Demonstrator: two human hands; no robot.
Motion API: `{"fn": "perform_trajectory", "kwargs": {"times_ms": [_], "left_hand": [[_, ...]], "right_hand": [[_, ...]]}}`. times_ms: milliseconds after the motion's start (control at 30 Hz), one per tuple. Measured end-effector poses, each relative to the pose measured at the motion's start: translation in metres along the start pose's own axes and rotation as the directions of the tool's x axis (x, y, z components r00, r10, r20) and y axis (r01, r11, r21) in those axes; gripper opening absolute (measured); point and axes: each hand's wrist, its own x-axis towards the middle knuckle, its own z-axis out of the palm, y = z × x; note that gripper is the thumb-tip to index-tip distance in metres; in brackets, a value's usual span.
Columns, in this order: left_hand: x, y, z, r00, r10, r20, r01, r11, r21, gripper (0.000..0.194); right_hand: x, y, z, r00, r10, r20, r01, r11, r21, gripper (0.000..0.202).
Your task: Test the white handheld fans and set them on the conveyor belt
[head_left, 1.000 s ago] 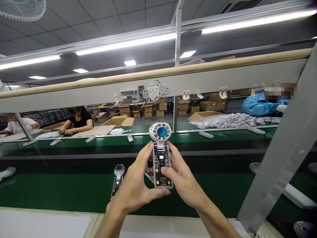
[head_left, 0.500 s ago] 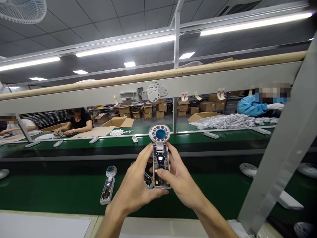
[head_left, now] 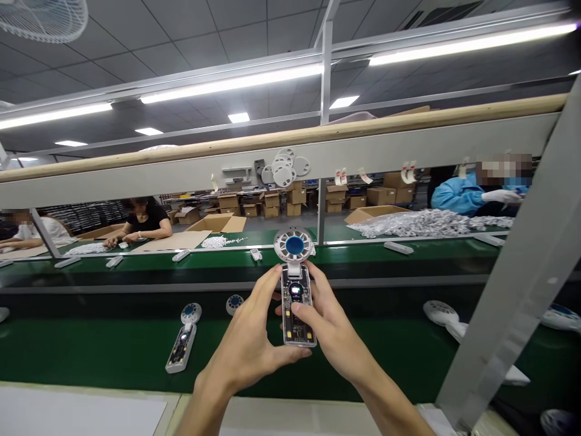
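Upright in front of me is a small handheld device point(head_left: 297, 327) with a round vented head, a blue centre and a bare circuit board with a lit display. My left hand point(head_left: 249, 333) grips its left side, thumb under the bottom edge. My right hand point(head_left: 333, 327) holds the right side, with its thumb on the board. A similar device point(head_left: 180, 348) lies on the green conveyor belt point(head_left: 91, 339) to the left. Behind my left hand shows the round head of another one point(head_left: 234, 304), its body hidden.
A slanted metal post point(head_left: 508, 242) stands at the right, with white devices point(head_left: 441, 312) near it. White casings point(head_left: 398, 247) lie on the farther belt. Across it, people point(head_left: 145, 221) work beside cartons and piles of small white parts point(head_left: 422, 223).
The devices on the near belt have shifted left, and the white casings on the far belt have shifted right. My hands keep the device in nearly the same place.
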Motion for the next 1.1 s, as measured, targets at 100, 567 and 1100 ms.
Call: {"fn": "perform_trajectory", "kwargs": {"times_ms": [100,567,1100], "left_hand": [[-0.0001,0.0013,0.0004,1.000,-0.010,0.001,0.010,1.000,0.007,0.108],[0.0001,0.0008,0.0003,0.998,-0.057,0.033,0.056,0.998,0.035,0.106],[-0.0026,0.0046,-0.0041,0.995,-0.082,0.055,0.080,0.996,0.038,0.107]], "right_hand": [[0.0010,0.0016,-0.0006,1.000,0.003,-0.006,-0.003,1.000,-0.001,0.061],[0.0033,0.0049,0.0010,0.998,0.022,-0.051,-0.024,0.999,-0.049,0.065],[0.0034,0.0080,0.0038,0.996,0.026,-0.090,-0.031,0.998,-0.058,0.061]]}}
